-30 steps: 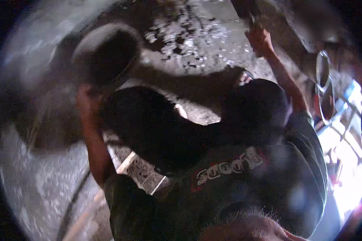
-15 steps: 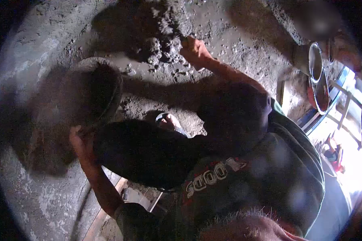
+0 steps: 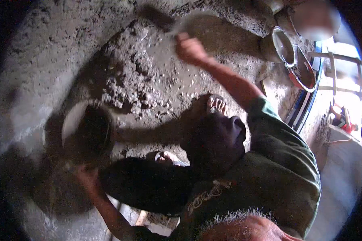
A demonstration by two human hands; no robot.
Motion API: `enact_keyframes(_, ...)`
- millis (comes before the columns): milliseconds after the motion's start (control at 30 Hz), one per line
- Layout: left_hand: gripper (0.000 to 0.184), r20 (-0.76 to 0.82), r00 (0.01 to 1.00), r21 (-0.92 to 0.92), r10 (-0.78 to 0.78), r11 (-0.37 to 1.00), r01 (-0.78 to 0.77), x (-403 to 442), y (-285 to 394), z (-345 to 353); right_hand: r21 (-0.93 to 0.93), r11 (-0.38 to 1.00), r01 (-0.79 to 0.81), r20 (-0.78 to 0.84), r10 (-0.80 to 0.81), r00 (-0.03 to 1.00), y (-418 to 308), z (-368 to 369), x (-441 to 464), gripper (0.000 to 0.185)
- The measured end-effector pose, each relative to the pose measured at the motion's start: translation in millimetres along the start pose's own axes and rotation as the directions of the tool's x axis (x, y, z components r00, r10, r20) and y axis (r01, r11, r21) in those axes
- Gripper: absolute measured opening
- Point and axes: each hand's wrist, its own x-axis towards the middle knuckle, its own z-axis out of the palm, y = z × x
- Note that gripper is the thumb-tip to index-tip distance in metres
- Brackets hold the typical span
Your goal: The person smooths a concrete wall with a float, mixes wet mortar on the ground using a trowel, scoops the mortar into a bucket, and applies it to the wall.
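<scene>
My right hand (image 3: 191, 49) reaches out over the wet mortar (image 3: 136, 76) on the ground. It is closed round the handle of what looks like a trowel (image 3: 155, 18), blurred by motion. My left hand (image 3: 84, 177) is low on the left, closed on the lower side of a dark round bucket (image 3: 109, 132). Its mouth is tilted towards the mortar, and shadow hides its contents and part of my fingers. My knees are bent between my arms. My bare foot (image 3: 217, 105) and my other foot (image 3: 167, 156) rest at the mortar's near side.
Two mortar-smeared buckets, one grey (image 3: 283, 46) and one reddish (image 3: 303, 74), stand at the upper right. A blurred shape (image 3: 315, 20), possibly another person, is beside them. A wooden frame (image 3: 336, 74) stands in the bright opening, with a person in red (image 3: 344, 119) farther off.
My view has shifted, so the ground and bucket sit lower in it. My right hand has moved with the trowel from the mortar heap towards the buckets. The left hand stays by its bucket.
</scene>
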Motion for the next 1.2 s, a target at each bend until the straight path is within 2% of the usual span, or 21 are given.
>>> enact_keyframes(33,0.029,-0.016,0.983,0.47,0.181,0.869,-0.152,-15,-4,5,0.013,0.952,-0.305,0.141,0.301,0.943,61,-44,-15,0.026)
enact_keyframes(67,0.028,0.043,0.937,0.828,0.346,0.513,-0.228,-27,-12,-2,0.095,0.937,-0.335,-0.191,0.348,0.918,94,-77,-30,0.028)
enact_keyframes(100,0.031,0.108,0.861,0.819,0.496,0.446,-0.36,-33,-28,-20,0.399,0.798,-0.452,-0.271,0.574,0.773,195,-55,-65,0.026)
enact_keyframes(133,0.034,0.131,0.796,0.757,0.591,0.459,-0.465,-33,-58,-59,0.396,0.799,-0.452,-0.271,0.572,0.774,195,-80,-57,0.026)
enact_keyframes(200,0.039,0.122,0.68,0.559,0.723,0.516,-0.649,-29,-111,-131,0.108,0.784,-0.611,-0.199,0.619,0.76,212,-84,-53,0.023)
enact_keyframes(367,0.035,0.05,0.727,0.799,0.685,0.409,-0.441,-106,-65,-51,-0.237,0.759,-0.607,0.011,0.627,0.779,184,-18,1,0.016)
enact_keyframes(433,0.035,0.029,0.743,0.846,0.668,0.38,-0.374,-122,-63,-47,-0.207,0.812,-0.545,0.097,0.571,0.815,137,27,22,0.014)
enact_keyframes(500,0.026,0.012,0.755,0.754,0.656,0.49,-0.437,-138,-75,-60,-0.023,0.803,-0.595,0.159,0.591,0.791,81,72,31,0.012)
enact_keyframes(533,0.026,0.01,0.751,0.75,0.66,0.492,-0.442,-140,-91,-78,0.083,0.756,-0.649,0.196,0.626,0.755,52,76,28,0.012)
enact_keyframes(633,0.025,-0.125,0.718,0.79,0.684,0.506,-0.345,-138,-110,-85,-0.067,0.724,-0.687,0.365,0.659,0.658,-33,-26,10,0.025)
enact_keyframes(700,0.025,-0.213,0.689,0.807,0.693,0.522,-0.276,-134,-119,-89,-0.253,0.916,-0.312,0.494,0.4,0.772,-8,-70,-7,0.024)
enact_keyframes(733,0.025,-0.252,0.673,0.821,0.695,0.522,-0.232,-133,-124,-93,-0.544,0.828,0.134,0.352,0.081,0.933,47,-54,-35,0.026)
enact_keyframes(767,0.025,-0.282,0.66,0.838,0.696,0.514,-0.184,-134,-131,-97,-0.634,0.769,-0.079,0.097,0.18,0.979,101,-43,-52,0.028)
enact_keyframes(833,0.025,-0.317,0.63,0.874,0.709,0.476,-0.096,-137,-140,-115,-0.282,0.762,-0.583,-0.015,0.604,0.797,260,-22,-74,0.031)
enact_keyframes(867,0.026,-0.348,0.624,0.874,0.699,0.483,-0.054,-140,-143,-121,-0.247,0.67,-0.7,-0.053,0.712,0.7,275,-45,-66,0.029)
enact_keyframes(900,0.026,-0.39,0.63,0.861,0.672,0.509,-0.01,-147,-147,-129,-0.274,0.651,-0.708,-0.051,0.725,0.687,279,-53,-63,0.028)
enact_keyframes(967,0.022,-0.682,0.641,0.432,0.351,0.901,-0.033,-152,-124,-102,-0.317,0.693,-0.648,0.023,0.688,0.725,270,-41,-46,0.025)
enact_keyframes(1000,0.022,-0.699,0.621,0.447,0.355,0.895,-0.008,-154,-111,-89,-0.325,0.732,-0.599,0.067,0.65,0.757,256,-33,-37,0.023)
enact_keyframes(1100,0.019,-0.692,0.687,0.172,0.222,0.975,-0.141,-144,-84,-49,-0.28,0.893,-0.353,0.191,0.413,0.891,197,-11,-11,0.018)
enact_keyframes(1167,0.018,-0.681,0.712,0.071,0.174,0.983,-0.172,-151,-93,-64,-0.256,0.963,0.081,0.242,-0.017,0.97,153,14,1,0.015)
enact_keyframes(1200,0.019,-0.655,0.706,0.238,0.27,0.96,-0.147,-146,-114,-88,-0.301,0.887,0.35,0.259,-0.277,0.925,130,33,6,0.013)
